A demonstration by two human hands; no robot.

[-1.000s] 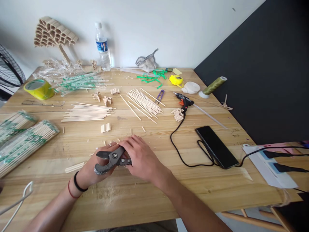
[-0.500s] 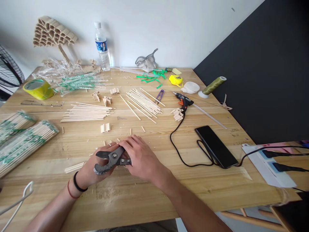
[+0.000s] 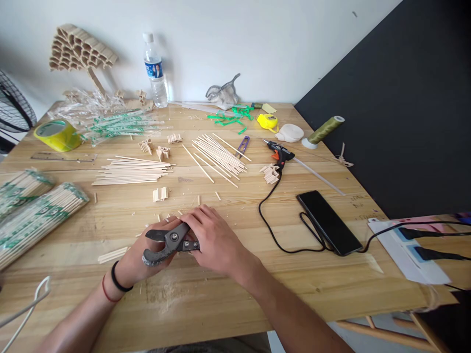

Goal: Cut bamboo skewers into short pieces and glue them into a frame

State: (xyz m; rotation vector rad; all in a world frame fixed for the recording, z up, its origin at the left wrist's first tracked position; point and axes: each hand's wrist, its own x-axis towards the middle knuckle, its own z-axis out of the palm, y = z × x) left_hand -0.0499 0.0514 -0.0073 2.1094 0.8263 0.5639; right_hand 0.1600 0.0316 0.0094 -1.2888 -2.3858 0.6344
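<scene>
My right hand (image 3: 215, 240) is closed round the handles of dark metal pruning shears (image 3: 172, 239), whose jaws point left and stand apart. Behind and under the shears lies my left hand (image 3: 139, 247), bent inward so that its fingertips meet the right hand's. The shears hide most of the left fingers, and what they hold cannot be made out. Short cut sticks (image 3: 112, 255) lie beside the left wrist. Just beyond the hands is a small bundle of cut pieces (image 3: 160, 194), with long thin wooden sticks (image 3: 134, 170) farther back and another pile (image 3: 221, 156) right of them.
A glue gun (image 3: 280, 153) and a phone (image 3: 329, 223) with cables lie to the right, near a power strip (image 3: 408, 255). Packaged sticks (image 3: 44, 218) and yellow tape (image 3: 57, 136) are at left. A water bottle (image 3: 155, 73) and a tree-shaped stick model (image 3: 81, 51) stand at the back.
Almost nothing differs. The whole view has shifted very slightly, while both hands and the shears keep the same pose.
</scene>
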